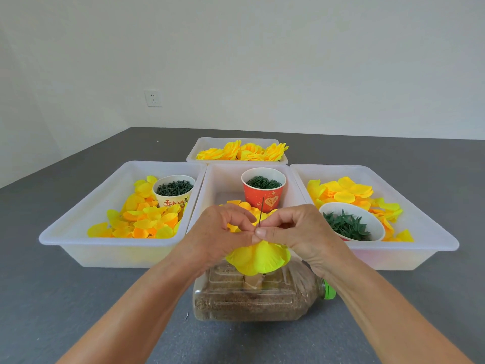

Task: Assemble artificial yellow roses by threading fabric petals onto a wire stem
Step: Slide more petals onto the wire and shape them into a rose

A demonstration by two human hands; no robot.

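Left hand (pixel 220 232): fingers pinch the yellow petals (pixel 258 257) at frame centre.
Right hand (pixel 296 231): thumb and forefinger clamp the wire stem (pixel 261 212) — upright, above the sand-filled bottle (pixel 252 298).

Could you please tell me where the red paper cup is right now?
In the head view, the red paper cup stands at the back of the middle white tray, just beyond the wire stem held between both hands.
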